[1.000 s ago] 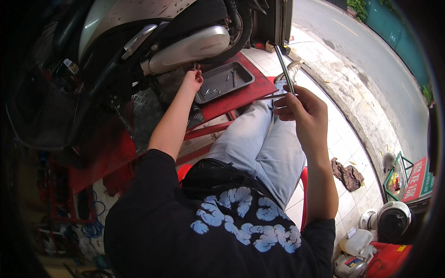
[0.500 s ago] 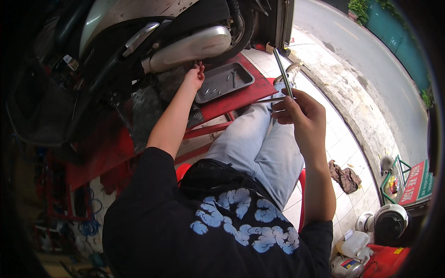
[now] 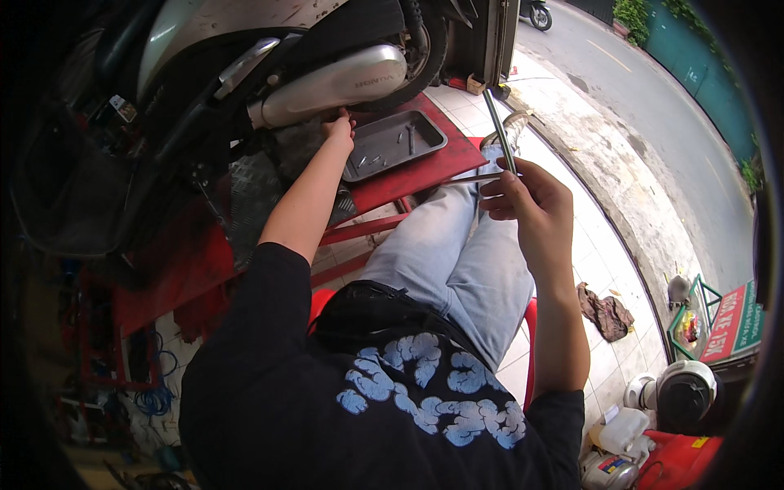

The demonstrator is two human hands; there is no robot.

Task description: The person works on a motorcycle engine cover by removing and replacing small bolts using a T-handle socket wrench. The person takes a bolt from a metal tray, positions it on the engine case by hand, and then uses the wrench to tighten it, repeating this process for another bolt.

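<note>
And here, in the right hand (image 3: 529, 192), a long, straight silver metal bar (image 3: 499, 129) is pinched between thumb and fingers, tilted with its far end aimed up and away. From that same grip a thinner, dull metal rod (image 3: 469, 178) is pointed out to the left, above the jeans; whether the two are joined cannot be told. Over to the left hand (image 3: 338, 128): its fingers are curled in, set right at the lower edge of a smooth, elongated silver metal engine cover (image 3: 351, 86); whether anything is pinched there cannot be told, the fingertips being partly hidden.

Just beside that hand, a shallow, rectangular dark grey tray (image 3: 430, 140) is seen, with a long, thin grey metal bolt (image 3: 411, 139) and several smaller metal pieces (image 3: 376, 159) scattered inside. The tray is held up by a flat, red-painted worktable (image 3: 457, 158), its surface scuffed. Above it all, the pale-panelled, black-trimmed scooter (image 3: 220, 33) is parked, its black rubber rear tyre (image 3: 434, 69) beyond the cover. Farther out, on white floor tiles, a crumpled brown cloth (image 3: 604, 312) is spotted, and on the grey road (image 3: 608, 77) part of another two-wheeler (image 3: 539, 16) is glimpsed.
</note>
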